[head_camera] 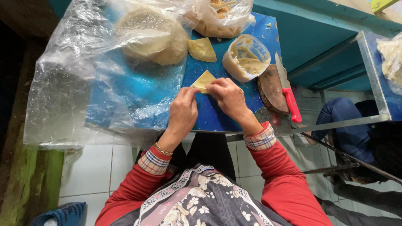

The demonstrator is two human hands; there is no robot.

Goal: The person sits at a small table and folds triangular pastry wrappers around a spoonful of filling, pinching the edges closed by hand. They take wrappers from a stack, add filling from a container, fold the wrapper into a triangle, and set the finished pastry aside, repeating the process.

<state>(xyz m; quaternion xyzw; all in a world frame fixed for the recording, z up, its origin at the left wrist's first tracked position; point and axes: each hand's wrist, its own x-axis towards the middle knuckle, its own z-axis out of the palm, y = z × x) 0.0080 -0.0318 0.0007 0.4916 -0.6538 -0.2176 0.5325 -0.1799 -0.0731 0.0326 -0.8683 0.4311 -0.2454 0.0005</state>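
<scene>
Folding a pastry wrapper, seen from above. The left hand (182,112) and the right hand (228,97) meet over a pale yellow triangular dough wrapper (202,80) that lies on the blue tabletop (217,115) near its front edge; the fingers of both hands are narrowed to a pinch on the wrapper's near edge, thumbs tucked beneath. Behind it lie a second folded wrapper (202,49), a clear plastic tub of pale filling (246,57), a stack of round wrappers under a clear plastic sheet (150,37), and a bag of finished pieces (217,19); to the right, a red-handled knife (286,90) rests on a round wooden block (271,88). A sound fold probably depends on even pressure along the whole seam — corners aligned first, then the edge pressed flat so no filling escapes — with the piece held low over the tabletop so the thin dough does not stretch or tear.
</scene>
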